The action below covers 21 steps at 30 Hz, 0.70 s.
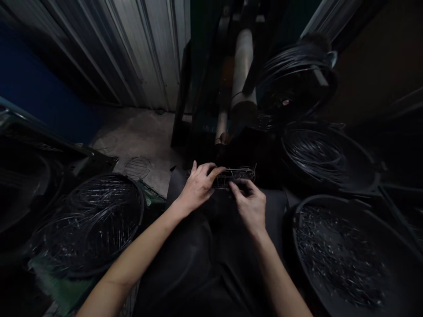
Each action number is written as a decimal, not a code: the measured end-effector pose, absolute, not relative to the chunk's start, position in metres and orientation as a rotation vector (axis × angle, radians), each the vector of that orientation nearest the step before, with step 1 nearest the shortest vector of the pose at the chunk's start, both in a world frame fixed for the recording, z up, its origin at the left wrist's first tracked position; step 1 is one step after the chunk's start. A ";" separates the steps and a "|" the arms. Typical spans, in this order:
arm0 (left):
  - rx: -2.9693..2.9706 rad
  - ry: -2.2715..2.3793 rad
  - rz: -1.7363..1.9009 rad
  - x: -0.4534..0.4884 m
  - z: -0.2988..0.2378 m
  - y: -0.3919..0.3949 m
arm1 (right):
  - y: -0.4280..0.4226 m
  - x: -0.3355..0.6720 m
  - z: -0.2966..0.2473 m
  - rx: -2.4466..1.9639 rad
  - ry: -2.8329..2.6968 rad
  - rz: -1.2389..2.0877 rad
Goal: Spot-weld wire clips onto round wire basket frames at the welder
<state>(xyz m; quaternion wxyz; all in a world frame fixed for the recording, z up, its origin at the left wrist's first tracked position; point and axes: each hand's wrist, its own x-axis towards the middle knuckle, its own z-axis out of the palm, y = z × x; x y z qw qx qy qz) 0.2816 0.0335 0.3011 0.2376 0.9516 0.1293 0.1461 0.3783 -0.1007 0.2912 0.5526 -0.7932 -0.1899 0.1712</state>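
A small wire basket-like frame (243, 175) of thin metal rods lies crosswise in front of a dark machine, above my lap. At its left side my left hand (201, 181) is closed, with thumb and forefinger on the top wire. My right hand (249, 198) pinches at the frame's near lower edge, its fingertips partly lost in shadow. Whether a separate small piece sits in that pinch I cannot tell. A black apron (198, 246) covers my legs beneath both hands.
The machine's metal cylinder (243, 66) stands straight ahead. To the left is a tub of wire rings (109, 211); to the right are a basin of small metal pieces (337, 251) and a basin of wire hoops (313, 152). A wire grid ring (137, 167) lies on the floor.
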 end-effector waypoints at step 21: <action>2.479 0.371 0.688 0.309 0.289 0.072 | -0.048 0.395 0.261 -1.807 -0.750 -0.227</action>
